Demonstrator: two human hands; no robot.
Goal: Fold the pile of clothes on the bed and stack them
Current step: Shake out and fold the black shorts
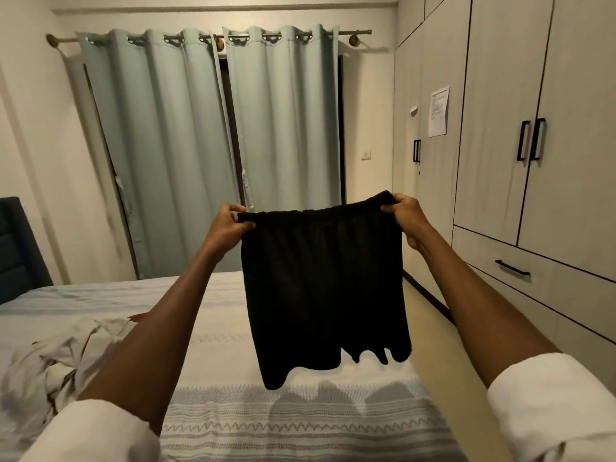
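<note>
Aloft, one black shorts (pixel 325 288), two hands (pixel 230 225) gripping

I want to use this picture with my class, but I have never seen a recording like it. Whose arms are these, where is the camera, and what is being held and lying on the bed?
There is no machine here: a person wears a camera on the head, so you look forward and down along their own two arms. The left hand and the right hand each grip one end of the waistband of a pair of black shorts, held up in the air above the bed, hanging clear of its striped cover. On the left of the bed lies a crumpled pile of pale clothes, not yet folded. Behind are drawn curtains, and a wardrobe on the right.
</note>
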